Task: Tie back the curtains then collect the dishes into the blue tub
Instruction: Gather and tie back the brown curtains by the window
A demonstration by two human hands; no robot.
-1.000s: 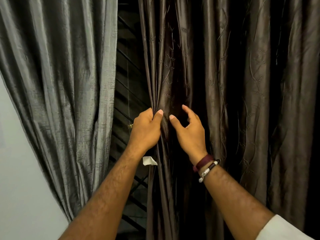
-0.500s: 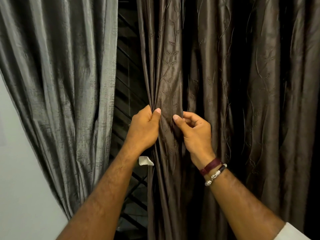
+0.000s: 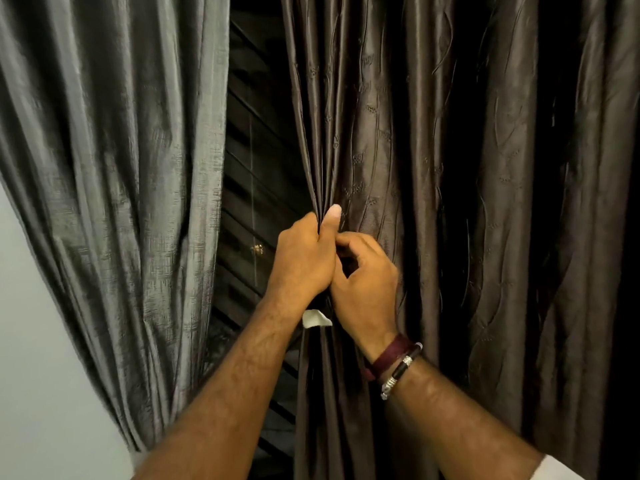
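Observation:
A dark brown curtain [image 3: 450, 168] with an embossed leaf pattern hangs on the right. My left hand [image 3: 301, 258] is shut on its gathered left edge, thumb up against the folds. My right hand [image 3: 367, 285] presses against the left hand, fingers curled into the same curtain's folds. A small white tag [image 3: 315, 318] sticks out from the curtain edge just under my hands. A grey curtain [image 3: 121, 185] hangs on the left, drawn aside toward the lower left. No dishes or blue tub are in view.
Between the two curtains a dark window with slanted bars [image 3: 252, 168] shows. A pale wall [image 3: 34, 375] fills the lower left corner.
My right hand has moved left and gathered a fold of the brown curtain to my left hand. The left hand kept its grip on the edge.

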